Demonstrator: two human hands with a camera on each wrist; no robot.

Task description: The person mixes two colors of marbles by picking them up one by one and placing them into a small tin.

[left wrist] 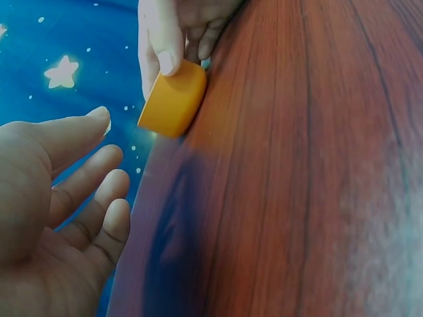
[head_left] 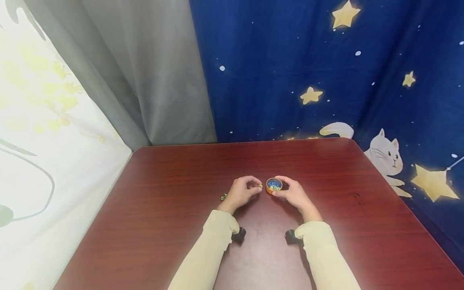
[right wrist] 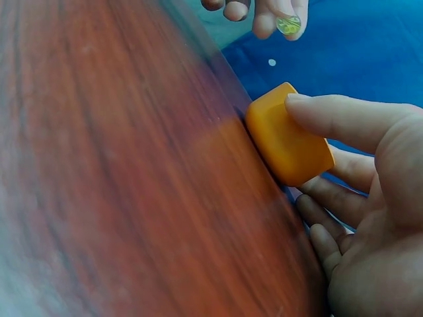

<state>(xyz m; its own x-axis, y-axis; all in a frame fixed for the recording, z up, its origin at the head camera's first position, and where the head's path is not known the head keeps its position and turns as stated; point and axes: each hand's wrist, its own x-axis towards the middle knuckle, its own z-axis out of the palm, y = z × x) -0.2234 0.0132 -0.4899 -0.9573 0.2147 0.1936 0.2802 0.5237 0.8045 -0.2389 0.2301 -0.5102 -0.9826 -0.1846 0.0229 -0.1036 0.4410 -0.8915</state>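
Between the thumb and index fingertips of my left hand (head_left: 242, 191) is a yellow-green glass marble (head_left: 260, 186), just left of a small orange bowl (head_left: 268, 191). The right wrist view shows that marble (right wrist: 289, 25) clearly; in the left wrist view the thumb hides it. My right hand (head_left: 295, 195) grips the bowl from its right side, thumb on the near wall and fingers around the far side. Blue and greenish marbles (head_left: 274, 186) lie inside the bowl. Both wrist views show the bowl's smooth outer wall (right wrist: 287, 135), low over or on the tabletop.
A few green marbles (head_left: 223, 197) lie on the table beside my left wrist, partly behind the hand. The reddish-brown wooden table (head_left: 174, 225) reaches back to a grey curtain (head_left: 170, 80) and a blue star-patterned curtain (head_left: 268, 80). Black wrist straps (head_left: 238, 235) sit at the cuffs.
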